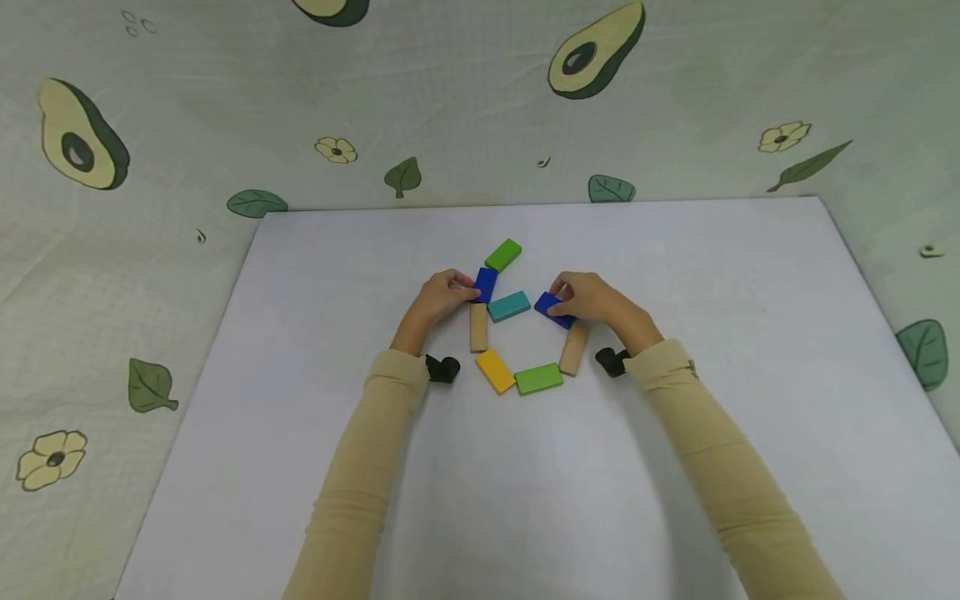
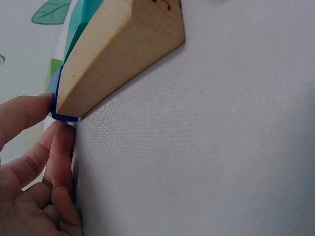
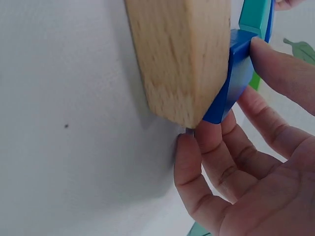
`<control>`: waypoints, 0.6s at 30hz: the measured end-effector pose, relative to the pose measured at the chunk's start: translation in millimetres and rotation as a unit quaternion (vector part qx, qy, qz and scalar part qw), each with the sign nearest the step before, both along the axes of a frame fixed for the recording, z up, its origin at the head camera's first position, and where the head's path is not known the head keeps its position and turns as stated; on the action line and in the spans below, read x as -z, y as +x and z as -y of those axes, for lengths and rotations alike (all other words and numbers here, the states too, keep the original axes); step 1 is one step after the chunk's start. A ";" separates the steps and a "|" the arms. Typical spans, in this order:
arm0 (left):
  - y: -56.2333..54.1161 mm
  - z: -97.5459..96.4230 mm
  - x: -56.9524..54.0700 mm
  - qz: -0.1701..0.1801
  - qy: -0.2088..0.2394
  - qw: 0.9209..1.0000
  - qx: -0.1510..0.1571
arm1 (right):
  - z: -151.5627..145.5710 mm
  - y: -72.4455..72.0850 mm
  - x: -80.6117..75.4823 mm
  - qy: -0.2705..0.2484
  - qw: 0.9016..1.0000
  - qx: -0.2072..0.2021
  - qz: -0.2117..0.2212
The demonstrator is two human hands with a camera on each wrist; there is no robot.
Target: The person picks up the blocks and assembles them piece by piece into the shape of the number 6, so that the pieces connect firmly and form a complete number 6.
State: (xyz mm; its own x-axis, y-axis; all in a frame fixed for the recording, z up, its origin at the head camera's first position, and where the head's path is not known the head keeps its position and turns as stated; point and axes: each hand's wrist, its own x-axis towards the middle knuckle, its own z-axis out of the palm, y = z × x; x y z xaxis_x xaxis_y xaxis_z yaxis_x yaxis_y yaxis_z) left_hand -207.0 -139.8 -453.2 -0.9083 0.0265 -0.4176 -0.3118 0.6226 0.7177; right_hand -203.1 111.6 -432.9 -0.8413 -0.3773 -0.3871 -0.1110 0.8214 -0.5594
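My left hand (image 1: 442,297) holds the left blue block (image 1: 486,284) at its side, thumb on its near end; in the left wrist view the thumb presses this blue block (image 2: 57,105) beside a wooden block. My right hand (image 1: 592,298) pinches another blue block (image 1: 553,310) between thumb and fingers, its near end right by a plain wooden block (image 1: 574,348). In the right wrist view the thumb rests on the blue block's (image 3: 231,81) upper edge, with the fingers behind it. Between both hands lies a teal block (image 1: 509,306).
A green block (image 1: 503,255) touches the far end of the left blue one. Below, a wooden block (image 1: 478,327), a yellow block (image 1: 496,371) and another green block (image 1: 538,379) continue the ring on the white table (image 1: 300,417). Avocado-print cloth (image 1: 465,100) surrounds the table.
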 end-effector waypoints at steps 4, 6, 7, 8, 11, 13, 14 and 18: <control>-0.6 -0.3 0.1 0.001 0.004 1.000 -0.002 | -0.3 0.5 2.3 -0.006 1.000 0.001 0.001; -0.9 -0.5 0.3 0.001 0.002 1.000 -0.001 | 0.0 0.8 2.7 -0.007 1.000 0.002 0.002; -1.0 -0.5 0.3 0.001 0.002 1.000 -0.001 | 0.1 0.9 2.9 -0.008 1.000 0.002 0.002; -1.0 -0.6 0.4 0.000 0.001 1.000 0.000 | 0.3 1.1 2.8 -0.009 1.000 0.003 0.002; -0.8 -0.8 0.3 -0.001 0.001 1.000 0.002 | 0.8 2.0 2.6 -0.012 1.000 0.003 0.003; -0.7 -0.7 0.0 -0.001 0.002 1.000 0.002 | 1.0 2.4 2.7 -0.013 1.000 0.003 0.002; -0.6 -0.8 -0.1 -0.001 0.002 1.000 0.003 | 1.2 2.6 2.8 -0.013 1.000 0.003 0.002; -0.4 -0.6 -0.3 -0.003 -0.002 1.000 0.005 | 2.3 3.2 3.0 -0.013 1.000 0.004 0.001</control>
State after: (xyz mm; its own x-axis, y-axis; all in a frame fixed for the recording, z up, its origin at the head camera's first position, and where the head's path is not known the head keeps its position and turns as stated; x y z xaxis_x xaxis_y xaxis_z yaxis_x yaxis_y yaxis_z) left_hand -207.5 -139.2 -452.9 -0.9107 0.0333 -0.4116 -0.3014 0.6278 0.7177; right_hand -199.9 109.3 -435.9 -0.8442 -0.3799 -0.3782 -0.1032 0.8075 -0.5807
